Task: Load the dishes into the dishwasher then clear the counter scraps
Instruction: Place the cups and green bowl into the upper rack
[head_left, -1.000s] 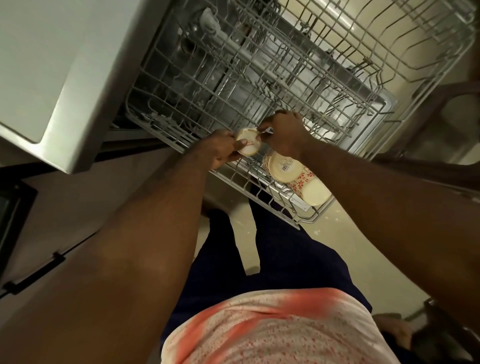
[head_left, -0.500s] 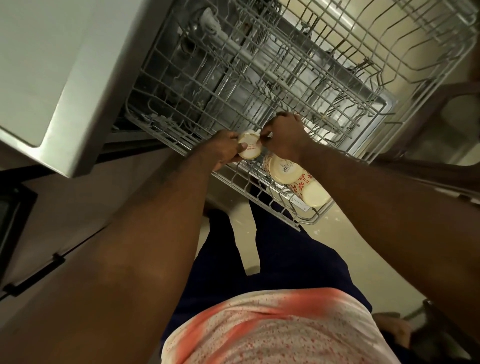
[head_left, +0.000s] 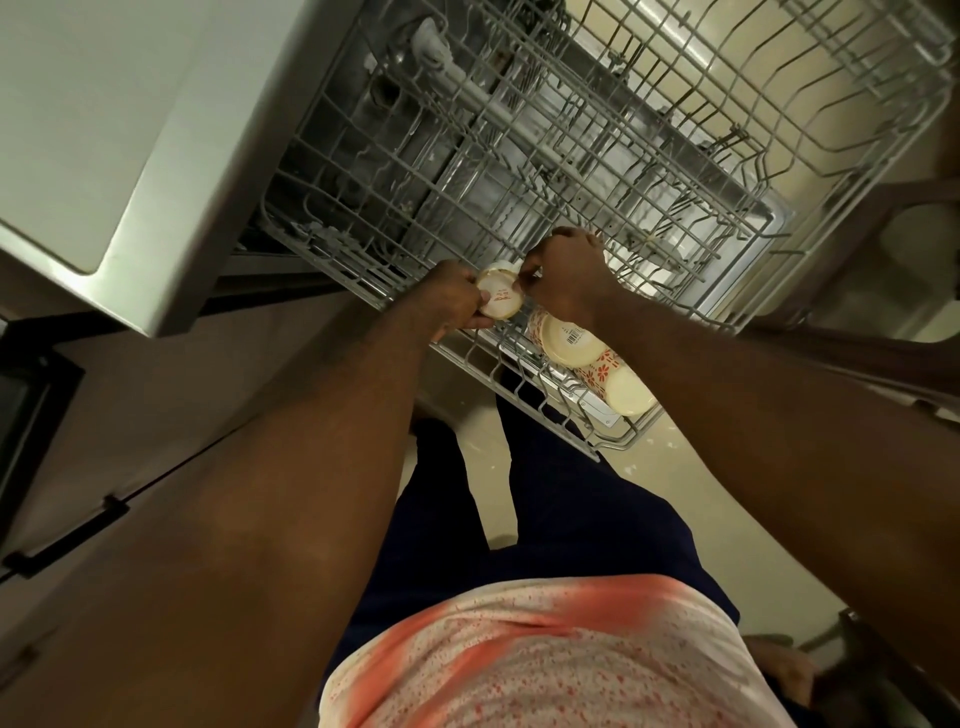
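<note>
A cream cup (head_left: 498, 295) with a red stamp on its base is upside down at the near edge of the pulled-out grey wire upper rack (head_left: 597, 171). My left hand (head_left: 454, 301) grips its left side and my right hand (head_left: 569, 280) pinches its right rim. Just right of it, two cream mugs stand upside down in the rack: one with a barcode sticker on its base (head_left: 571, 343), and a red-flowered one (head_left: 626, 389) at the rack's near corner.
The dishwasher tub (head_left: 415, 119) shows through the rack wires, with a second wire rack (head_left: 831, 93) to the right. The grey countertop (head_left: 104, 130) juts out at left above a dark cabinet with a black handle (head_left: 62, 540). Beige floor (head_left: 675, 467) lies below the rack.
Both hands have shifted slightly with the cup, setting it lower at the rack's near edge. The two mugs beside it have not moved.
</note>
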